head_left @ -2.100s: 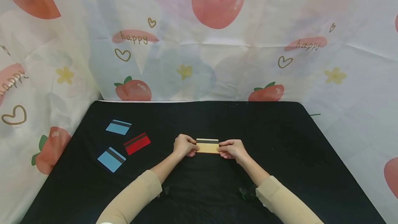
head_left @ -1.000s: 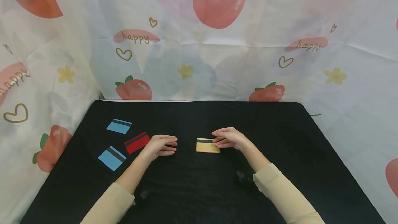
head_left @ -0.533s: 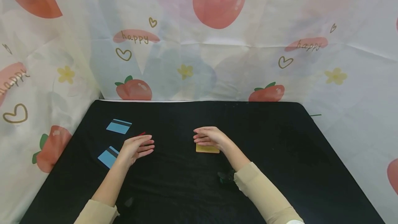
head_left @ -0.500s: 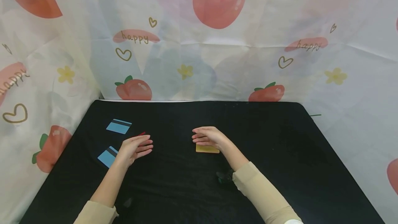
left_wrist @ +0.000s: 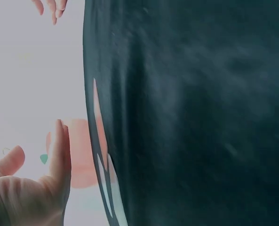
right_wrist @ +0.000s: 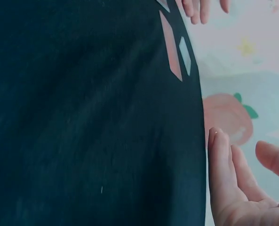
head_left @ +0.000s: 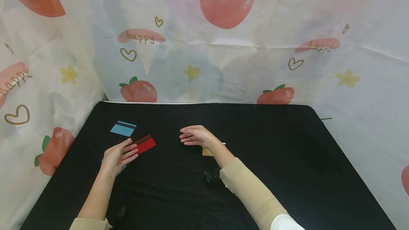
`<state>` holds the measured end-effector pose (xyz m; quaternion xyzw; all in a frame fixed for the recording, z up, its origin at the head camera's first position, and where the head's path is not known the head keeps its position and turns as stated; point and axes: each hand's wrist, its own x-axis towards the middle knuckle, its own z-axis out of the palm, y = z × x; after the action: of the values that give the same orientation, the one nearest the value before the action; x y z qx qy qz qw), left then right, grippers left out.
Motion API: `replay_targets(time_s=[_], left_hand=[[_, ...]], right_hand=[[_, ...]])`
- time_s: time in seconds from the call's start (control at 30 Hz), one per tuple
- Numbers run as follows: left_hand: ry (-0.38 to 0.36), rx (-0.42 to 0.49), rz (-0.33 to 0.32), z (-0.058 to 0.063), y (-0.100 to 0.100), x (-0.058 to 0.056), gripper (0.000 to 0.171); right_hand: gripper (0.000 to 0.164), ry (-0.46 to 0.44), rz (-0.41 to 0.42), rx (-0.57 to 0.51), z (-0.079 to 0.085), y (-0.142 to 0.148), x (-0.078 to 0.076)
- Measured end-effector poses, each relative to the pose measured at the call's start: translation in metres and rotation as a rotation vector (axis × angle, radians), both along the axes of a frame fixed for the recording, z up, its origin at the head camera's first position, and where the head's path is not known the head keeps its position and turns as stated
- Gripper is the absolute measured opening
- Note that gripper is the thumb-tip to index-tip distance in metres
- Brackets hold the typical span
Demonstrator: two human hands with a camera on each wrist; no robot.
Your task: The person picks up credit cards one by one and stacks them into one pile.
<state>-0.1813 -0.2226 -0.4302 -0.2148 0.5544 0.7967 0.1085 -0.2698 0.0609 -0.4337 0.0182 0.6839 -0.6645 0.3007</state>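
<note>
My left hand (head_left: 119, 155) hovers with extended fingers over the nearer blue card (head_left: 123, 168), covering most of it in the head view. Its fingertips overlap the left end of a red card (head_left: 146, 144) that has a dark stripe. Just behind lies another striped blue card (head_left: 123, 129). At mid-table my right hand (head_left: 196, 136) is in the air, fingers extended and pointing left, nothing held. Beneath its wrist a yellow card (head_left: 207, 152) is partly hidden. The right wrist view shows the right hand (right_wrist: 243, 188) above the tabletop, with the red card (right_wrist: 171, 47) farther off.
The cards lie on a black-covered table (head_left: 287, 159) with rounded back corners. A white curtain (head_left: 223, 66) printed with fruit and hearts hangs behind it and along its left side. Small dark objects (head_left: 212, 176) show beside the right forearm.
Both hands held the yellow card's ends at first, then let go. The left hand moved left across the red card to the nearer blue one; the right hand moved left past the yellow card.
</note>
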Motion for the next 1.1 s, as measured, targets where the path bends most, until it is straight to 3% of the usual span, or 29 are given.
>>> replay_targets(time_s=[0.27, 0.5, 0.67, 0.9, 1.1], left_hand=[[-0.023, -0.019, 0.04, -0.008, -0.014, 0.006, 0.031], [-0.032, -0.104, 0.037, -0.013, -0.017, 0.005, 0.06], [-0.03, -0.139, 0.042, -0.015, -0.018, 0.005, 0.063], [-0.027, -0.11, 0.026, -0.019, -0.019, 0.003, 0.058], [-0.041, -0.016, 0.031, -0.018, -0.021, 0.004, 0.041]], right_hand=[[0.033, -0.007, 0.052, 0.0, -0.002, -0.028, -0.004], [0.033, -0.043, 0.07, -0.022, -0.013, -0.047, -0.007], [0.036, -0.064, 0.083, -0.052, -0.02, -0.06, -0.007], [0.035, -0.097, 0.068, -0.094, -0.025, -0.07, -0.008], [0.036, -0.114, 0.082, -0.112, -0.027, -0.076, -0.006]])
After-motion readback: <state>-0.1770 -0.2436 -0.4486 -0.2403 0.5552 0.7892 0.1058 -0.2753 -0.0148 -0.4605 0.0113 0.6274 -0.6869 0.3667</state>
